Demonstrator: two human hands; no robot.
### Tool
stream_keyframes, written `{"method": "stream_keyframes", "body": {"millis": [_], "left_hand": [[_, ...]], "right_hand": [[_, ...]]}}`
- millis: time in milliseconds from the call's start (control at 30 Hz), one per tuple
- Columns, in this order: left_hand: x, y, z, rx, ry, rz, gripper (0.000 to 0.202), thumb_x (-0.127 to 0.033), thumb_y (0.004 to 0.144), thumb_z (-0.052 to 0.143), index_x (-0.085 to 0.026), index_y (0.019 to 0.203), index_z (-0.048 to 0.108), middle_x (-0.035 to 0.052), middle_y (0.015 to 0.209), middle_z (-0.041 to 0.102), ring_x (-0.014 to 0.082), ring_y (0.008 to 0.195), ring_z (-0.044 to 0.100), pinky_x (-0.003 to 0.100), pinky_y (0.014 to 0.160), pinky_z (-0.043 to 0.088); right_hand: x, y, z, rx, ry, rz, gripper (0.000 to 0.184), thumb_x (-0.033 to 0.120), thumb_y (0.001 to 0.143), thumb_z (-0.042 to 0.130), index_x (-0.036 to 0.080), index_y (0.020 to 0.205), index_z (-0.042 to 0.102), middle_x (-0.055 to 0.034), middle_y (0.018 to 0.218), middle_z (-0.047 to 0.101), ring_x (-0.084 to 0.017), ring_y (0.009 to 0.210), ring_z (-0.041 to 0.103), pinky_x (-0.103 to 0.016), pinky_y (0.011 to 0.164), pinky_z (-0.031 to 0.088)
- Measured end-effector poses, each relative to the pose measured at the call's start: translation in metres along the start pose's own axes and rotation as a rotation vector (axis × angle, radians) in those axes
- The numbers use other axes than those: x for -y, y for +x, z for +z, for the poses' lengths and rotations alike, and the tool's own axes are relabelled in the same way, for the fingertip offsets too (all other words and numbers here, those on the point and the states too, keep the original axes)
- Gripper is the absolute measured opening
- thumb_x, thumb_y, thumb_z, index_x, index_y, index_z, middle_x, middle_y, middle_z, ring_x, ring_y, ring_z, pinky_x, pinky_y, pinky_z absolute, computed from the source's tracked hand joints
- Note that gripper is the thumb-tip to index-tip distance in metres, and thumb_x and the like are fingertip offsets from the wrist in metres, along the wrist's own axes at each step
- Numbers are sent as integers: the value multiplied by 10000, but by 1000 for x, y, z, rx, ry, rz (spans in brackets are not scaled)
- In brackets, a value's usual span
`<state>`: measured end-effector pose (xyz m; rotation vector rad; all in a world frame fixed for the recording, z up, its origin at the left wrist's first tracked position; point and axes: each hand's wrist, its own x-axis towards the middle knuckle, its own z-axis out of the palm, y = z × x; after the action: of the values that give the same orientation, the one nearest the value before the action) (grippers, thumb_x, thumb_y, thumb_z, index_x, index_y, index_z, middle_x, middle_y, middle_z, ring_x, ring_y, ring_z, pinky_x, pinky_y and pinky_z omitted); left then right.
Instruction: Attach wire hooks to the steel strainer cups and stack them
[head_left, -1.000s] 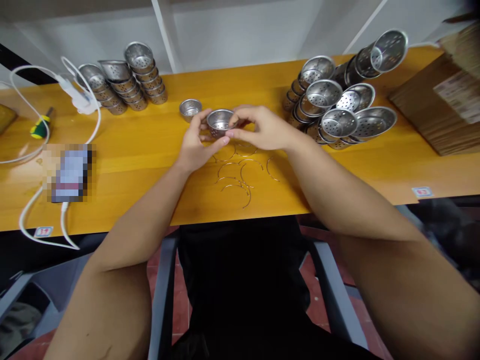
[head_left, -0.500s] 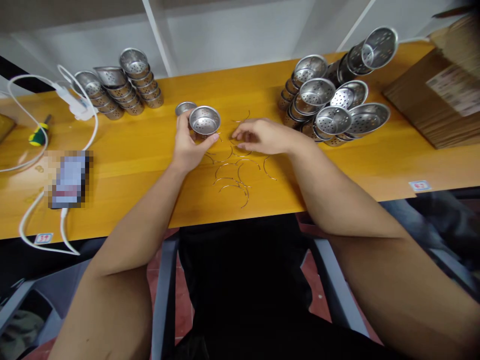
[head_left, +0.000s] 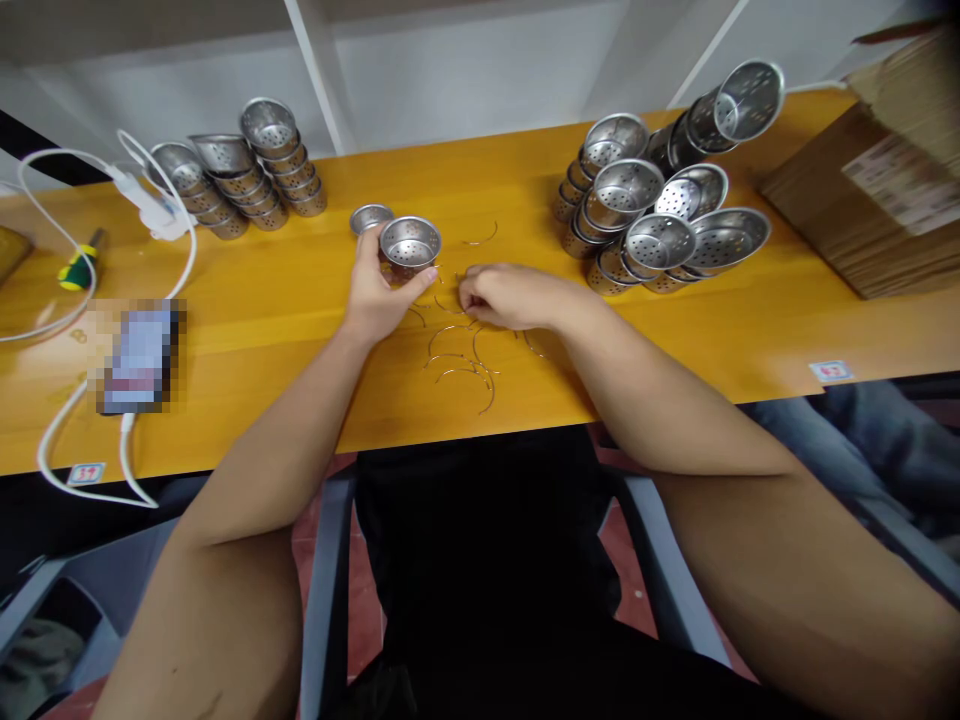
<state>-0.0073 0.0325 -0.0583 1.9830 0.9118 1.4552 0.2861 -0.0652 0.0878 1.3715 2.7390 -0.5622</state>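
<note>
My left hand (head_left: 379,295) grips a small perforated steel cup (head_left: 409,244) just above the yellow table (head_left: 300,300), thumb and fingers around its side. My right hand (head_left: 506,296) rests on the table to the right of it, fingers curled down onto a scatter of thin curved wire clips (head_left: 461,355); I cannot see whether a clip is between the fingertips. A second small cup (head_left: 370,218) stands right behind the held one. One loose clip (head_left: 481,238) lies apart, further back.
Stacks of perforated steel cups stand at the back left (head_left: 247,175) and lie piled at the right (head_left: 660,205). Flat cardboard (head_left: 877,200) sits at the far right. A white cable (head_left: 82,300), a blurred phone (head_left: 139,355) and a screwdriver (head_left: 79,265) lie at the left.
My right hand let go of the cup and dropped to the wire clips, closing its fingers over them. My left hand moved the cup slightly left and keeps holding it.
</note>
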Motion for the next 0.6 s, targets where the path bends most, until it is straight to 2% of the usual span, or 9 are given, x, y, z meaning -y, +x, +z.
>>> {"method": "stream_keyframes", "body": {"millis": [133, 233, 267, 333, 400, 433, 500, 600], "left_hand": [[-3, 0, 1, -7, -3, -7, 1108, -908, 933, 1100, -314, 1728, 609, 152, 1621, 729, 403, 1524, 825, 658, 1380, 727], [-4, 0, 1, -1, -15, -4, 1103, -940, 933, 1080, -325, 1721, 615, 142, 1603, 741, 402, 1525, 836, 656, 1382, 730], [-5, 0, 1, 1, -23, -5, 1106, -950, 933, 1073, -330, 1724, 613, 139, 1602, 742, 401, 1522, 841, 652, 1379, 734], [-7, -1, 2, 1, -32, -15, 1115, -958, 927, 1072, -338, 1730, 611, 136, 1609, 741, 396, 1513, 847, 633, 1359, 747], [-11, -1, 3, -1, -33, -35, 1117, -947, 918, 1085, -338, 1728, 616, 139, 1621, 735, 393, 1504, 846, 610, 1333, 760], [-13, -1, 3, 1, -33, -45, 1113, -939, 915, 1089, -334, 1722, 620, 143, 1624, 733, 393, 1499, 844, 603, 1320, 765], [-18, -1, 3, 11, -43, -60, 1097, -924, 917, 1091, -325, 1709, 627, 151, 1623, 731, 394, 1484, 844, 603, 1304, 770], [-26, -1, 4, 18, -57, -69, 1050, -878, 928, 1103, -321, 1686, 638, 150, 1597, 743, 384, 1448, 852, 607, 1298, 772]], "right_hand": [[-3, -2, 0, 4, 37, -46, 140, 113, 1137, 666, 216, 1096, 751, -165, 1294, 838, -307, 1118, 746, -426, 1014, 540], [-10, -6, -2, 12, 134, -138, 30, 207, 1137, 754, 221, 1157, 773, -116, 1229, 836, -273, 1056, 732, -401, 993, 552], [-12, -9, -3, 34, 164, -164, 101, 270, 1124, 821, 223, 1208, 790, -105, 1230, 837, -268, 1040, 729, -391, 973, 555], [-12, -14, -5, 98, 201, -196, 381, 381, 1034, 982, 227, 1341, 819, -107, 1309, 839, -273, 1043, 736, -384, 954, 568], [-10, -19, -7, 157, 203, -202, 608, 383, 915, 1094, 230, 1440, 830, -124, 1410, 825, -299, 1092, 757, -394, 985, 591], [-8, -21, -8, 173, 195, -193, 646, 349, 888, 1110, 231, 1460, 834, -128, 1434, 819, -310, 1112, 766, -401, 1004, 595], [-5, -22, -9, 178, 177, -174, 578, 269, 904, 1086, 232, 1431, 851, -120, 1413, 826, -307, 1114, 773, -399, 1010, 588], [-1, -17, -9, 173, 175, -181, 311, 180, 997, 1001, 232, 1275, 871, -73, 1258, 859, -249, 1003, 752, -365, 936, 551]]}}
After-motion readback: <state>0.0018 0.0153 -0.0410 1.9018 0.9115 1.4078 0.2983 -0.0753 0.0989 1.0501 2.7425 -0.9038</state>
